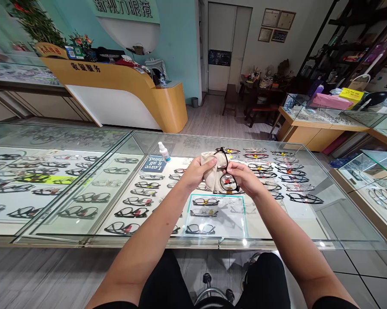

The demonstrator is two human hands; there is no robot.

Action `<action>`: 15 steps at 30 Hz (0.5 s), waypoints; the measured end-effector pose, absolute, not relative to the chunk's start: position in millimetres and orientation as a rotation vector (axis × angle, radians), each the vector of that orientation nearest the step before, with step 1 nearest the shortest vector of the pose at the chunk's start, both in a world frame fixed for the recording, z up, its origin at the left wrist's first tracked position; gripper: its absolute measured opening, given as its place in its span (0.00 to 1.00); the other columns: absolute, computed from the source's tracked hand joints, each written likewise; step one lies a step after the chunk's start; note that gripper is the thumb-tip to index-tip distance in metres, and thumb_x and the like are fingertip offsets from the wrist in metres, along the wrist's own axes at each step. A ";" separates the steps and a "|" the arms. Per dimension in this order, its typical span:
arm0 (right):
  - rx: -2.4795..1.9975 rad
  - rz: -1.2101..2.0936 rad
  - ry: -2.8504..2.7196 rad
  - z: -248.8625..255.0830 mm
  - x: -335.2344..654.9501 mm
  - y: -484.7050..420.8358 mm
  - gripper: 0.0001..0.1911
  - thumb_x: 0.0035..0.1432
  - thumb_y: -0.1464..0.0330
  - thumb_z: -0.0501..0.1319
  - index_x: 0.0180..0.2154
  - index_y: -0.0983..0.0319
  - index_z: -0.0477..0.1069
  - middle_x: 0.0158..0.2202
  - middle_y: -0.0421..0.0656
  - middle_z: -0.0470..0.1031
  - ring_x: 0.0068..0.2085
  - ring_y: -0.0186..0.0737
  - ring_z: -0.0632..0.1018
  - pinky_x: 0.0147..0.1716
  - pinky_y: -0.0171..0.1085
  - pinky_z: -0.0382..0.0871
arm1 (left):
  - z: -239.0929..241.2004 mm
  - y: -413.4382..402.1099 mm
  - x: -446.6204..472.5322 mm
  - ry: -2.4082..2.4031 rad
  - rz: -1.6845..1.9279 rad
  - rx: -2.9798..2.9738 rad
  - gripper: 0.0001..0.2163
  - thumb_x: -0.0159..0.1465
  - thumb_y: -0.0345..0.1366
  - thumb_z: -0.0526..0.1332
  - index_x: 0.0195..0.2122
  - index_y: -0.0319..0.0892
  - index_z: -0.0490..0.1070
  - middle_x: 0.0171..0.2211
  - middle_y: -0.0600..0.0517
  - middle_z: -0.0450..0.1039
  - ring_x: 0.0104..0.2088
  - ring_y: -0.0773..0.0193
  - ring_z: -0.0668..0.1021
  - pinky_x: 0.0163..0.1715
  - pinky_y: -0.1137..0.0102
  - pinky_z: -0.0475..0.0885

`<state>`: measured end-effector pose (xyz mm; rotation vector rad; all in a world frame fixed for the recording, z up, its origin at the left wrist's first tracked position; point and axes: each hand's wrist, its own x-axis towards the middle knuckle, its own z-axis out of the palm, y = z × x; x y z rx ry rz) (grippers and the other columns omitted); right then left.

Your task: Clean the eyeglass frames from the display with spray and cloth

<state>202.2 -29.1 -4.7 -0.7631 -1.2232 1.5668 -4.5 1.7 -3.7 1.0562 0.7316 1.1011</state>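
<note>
Above the glass counter, my left hand (197,171) is closed on a pale beige cloth (211,176), its thumb pressed on top. The cloth is bunched around one side of a pair of dark-framed eyeglasses (229,182), hiding part of them. My right hand (242,175) pinches the glasses' frame at the other side, and one round lens hangs below the fingers. A small white spray bottle (164,152) stands on the counter to the left, beyond my left hand.
The glass display counter (270,242) holds rows of eyeglasses and a blue printed card (154,163). Another display case (383,171) stands at the right. Behind are a wooden reception desk (116,81) and a dark table with benches (231,98).
</note>
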 end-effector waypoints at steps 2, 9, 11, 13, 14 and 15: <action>-0.769 1.565 -1.224 -5.3 202.5 -29.0 0.18 0.51 0.55 0.80 0.30 0.58 0.78 0.35 0.40 0.79 0.43 0.43 0.77 0.51 0.41 0.67 | -3.3 1.1 -5.3 0.722 1.083 1.051 0.28 0.50 0.51 0.86 0.41 0.38 0.79 0.33 0.50 0.82 0.30 0.63 0.82 0.32 0.71 0.78; -0.770 1.552 -1.228 -6.6 202.4 -28.0 0.18 0.52 0.54 0.80 0.30 0.58 0.78 0.36 0.40 0.80 0.43 0.43 0.76 0.49 0.40 0.67 | -3.0 -0.1 -5.9 0.670 1.057 1.057 0.27 0.49 0.44 0.87 0.44 0.39 0.79 0.36 0.49 0.83 0.33 0.61 0.83 0.36 0.69 0.79; -0.773 1.559 -1.222 -6.7 202.1 -28.1 0.18 0.51 0.54 0.80 0.31 0.58 0.79 0.35 0.39 0.79 0.42 0.42 0.75 0.49 0.40 0.66 | -1.7 -1.3 -5.1 0.664 1.053 1.066 0.28 0.49 0.45 0.87 0.46 0.40 0.79 0.36 0.50 0.83 0.34 0.62 0.83 0.36 0.70 0.79; -0.775 1.570 -1.218 -7.0 201.7 -28.4 0.18 0.52 0.54 0.80 0.31 0.58 0.79 0.35 0.39 0.78 0.41 0.41 0.75 0.48 0.39 0.65 | -0.4 -2.6 -4.1 0.654 1.054 1.075 0.28 0.49 0.44 0.87 0.47 0.40 0.80 0.36 0.51 0.82 0.34 0.62 0.82 0.35 0.70 0.78; -0.777 1.574 -1.222 -7.2 201.5 -28.6 0.18 0.52 0.54 0.80 0.31 0.58 0.79 0.35 0.39 0.78 0.41 0.41 0.75 0.48 0.39 0.65 | -0.1 -3.2 -3.6 0.649 1.057 1.082 0.28 0.49 0.44 0.87 0.47 0.40 0.80 0.36 0.51 0.82 0.34 0.63 0.82 0.35 0.70 0.78; -0.779 1.574 -1.229 -7.5 201.1 -28.7 0.18 0.52 0.54 0.80 0.32 0.58 0.79 0.35 0.39 0.78 0.41 0.41 0.75 0.48 0.40 0.65 | 0.0 -3.6 -3.1 0.646 1.062 1.089 0.28 0.48 0.43 0.87 0.47 0.40 0.80 0.35 0.51 0.82 0.33 0.63 0.81 0.34 0.70 0.77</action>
